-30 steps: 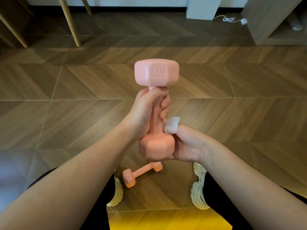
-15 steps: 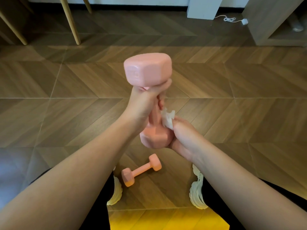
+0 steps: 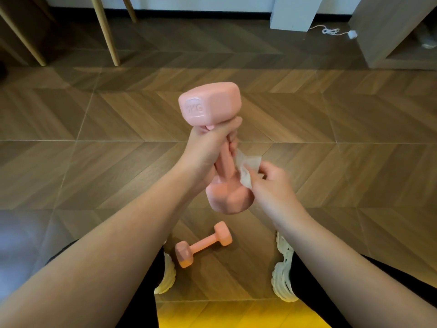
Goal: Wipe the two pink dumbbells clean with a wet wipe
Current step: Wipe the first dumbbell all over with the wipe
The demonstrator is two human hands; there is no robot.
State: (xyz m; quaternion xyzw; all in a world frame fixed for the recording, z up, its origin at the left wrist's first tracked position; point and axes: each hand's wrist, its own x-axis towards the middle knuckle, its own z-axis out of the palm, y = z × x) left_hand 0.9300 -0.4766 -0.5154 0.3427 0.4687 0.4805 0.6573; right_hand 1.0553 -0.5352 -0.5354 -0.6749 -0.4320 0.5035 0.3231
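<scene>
1. Left hand is gripping the held dumbbell by the upper part of its handle. The fingers are wrapping fully round, right under the top head.
2. The dumbbell is standing roughly upright in mid-air and leaning a little left at the top. The embossed "1KG" face is pointing toward the camera's left.
3. Right hand is pinching the wet wipe between thumb and fingers. The hand is motion-blurred, so contact is hard to call. The wipe seems to be touching the lower handle just above the bottom head.
4. Below the hands, the second dumbbell is lying on the floor at a diagonal. It is sitting between two pale shoes, closer to the left one, and no hand is touching it.
5. A yellow patch is showing at the bottom edge between the dark trouser legs.
6. Farther out, wood chevron flooring is running to the wall.
7. At the back, light wooden chair legs are standing at upper left. A white block is sitting at top centre-right, with a white cable lying beside it.
8. A wooden cabinet is filling the top right corner.
</scene>
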